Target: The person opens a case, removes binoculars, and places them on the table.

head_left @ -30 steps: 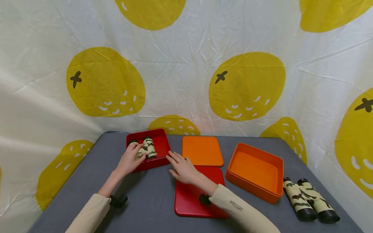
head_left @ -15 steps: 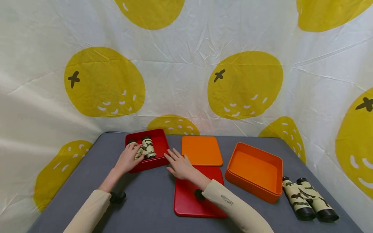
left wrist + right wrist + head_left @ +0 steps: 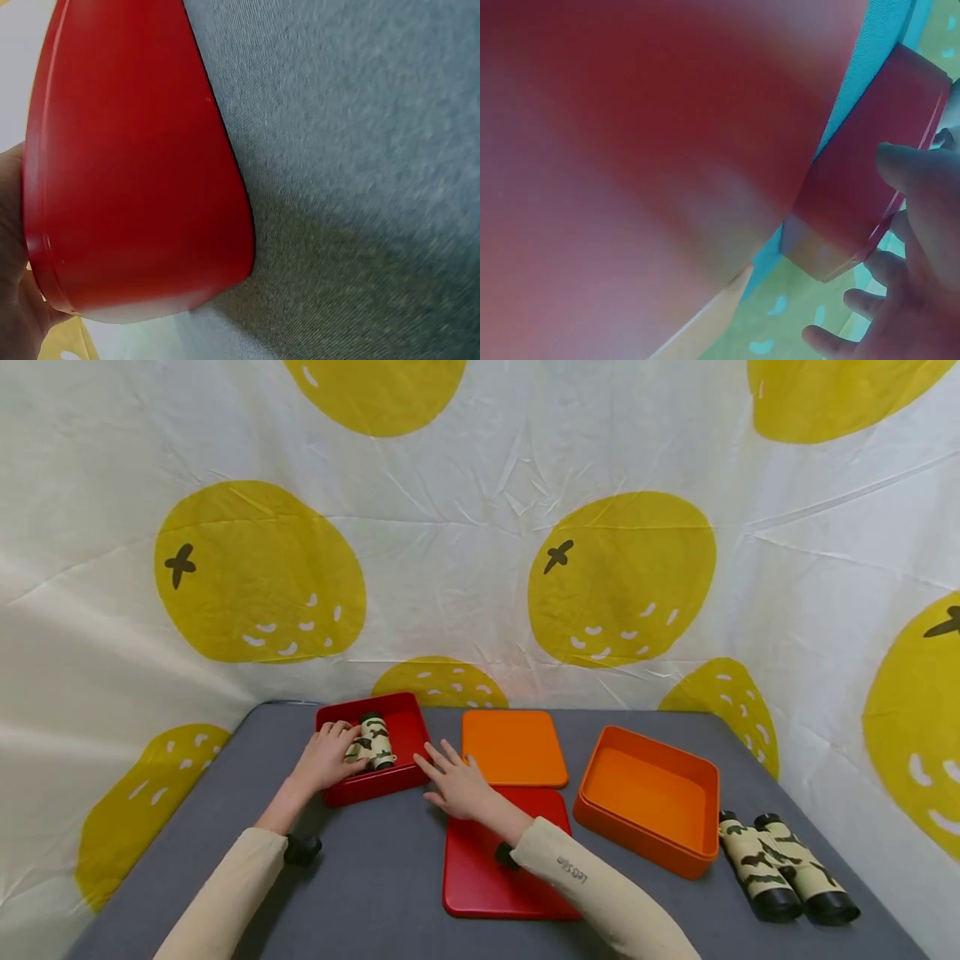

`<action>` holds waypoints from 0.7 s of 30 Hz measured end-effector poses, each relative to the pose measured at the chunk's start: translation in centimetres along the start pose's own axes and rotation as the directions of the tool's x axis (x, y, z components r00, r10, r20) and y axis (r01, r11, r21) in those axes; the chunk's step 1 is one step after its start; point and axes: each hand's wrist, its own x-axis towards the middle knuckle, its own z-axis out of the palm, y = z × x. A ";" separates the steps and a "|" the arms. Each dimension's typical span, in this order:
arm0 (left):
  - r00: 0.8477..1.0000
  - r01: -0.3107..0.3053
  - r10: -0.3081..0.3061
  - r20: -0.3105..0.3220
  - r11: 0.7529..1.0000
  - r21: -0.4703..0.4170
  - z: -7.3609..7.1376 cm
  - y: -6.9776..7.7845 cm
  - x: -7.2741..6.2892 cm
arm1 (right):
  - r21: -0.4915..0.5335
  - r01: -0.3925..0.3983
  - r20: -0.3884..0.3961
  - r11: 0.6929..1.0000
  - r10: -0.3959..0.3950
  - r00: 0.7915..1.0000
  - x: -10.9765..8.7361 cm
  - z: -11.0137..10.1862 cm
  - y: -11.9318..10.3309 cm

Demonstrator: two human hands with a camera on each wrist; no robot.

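Camouflage binoculars lie in the red box at the back left. My left hand grips their left barrel, thumb on the near side and fingers bent over it, hiding most of that barrel. In the left wrist view, the outer wall of the red box fills much of the picture, with part of the hand behind its rim. Spread fingers show on my right hand, which hovers by the box's right front corner and holds nothing. The right wrist view has those fingers close to the box's wall.
Under my right forearm lies a red lid, with an orange lid behind it. An orange box stands to the right. Beside it, near the right table edge, is a second pair of camouflage binoculars. A fruit-print curtain hangs behind.
The head view has shifted slightly. My left fingers have slid a little left over the barrel, covering its far end. My right hand's fingers have spread wider beside the box corner.
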 end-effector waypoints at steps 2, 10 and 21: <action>1.000 -0.009 0.009 0.002 1.000 0.029 0.1 -0.1 0.1 | -0.013 0.005 -0.008 1.000 -0.005 1.000 0.0 0.0 0.0; 0.998 -0.035 0.023 0.067 0.984 0.176 0.1 -0.2 0.4 | -0.052 0.015 -0.042 0.999 -0.017 0.999 0.1 -0.1 0.1; 0.994 -0.074 0.053 0.092 0.967 0.242 0.1 -0.1 0.7 | -0.098 0.000 -0.002 0.995 0.000 1.000 0.0 -0.6 0.0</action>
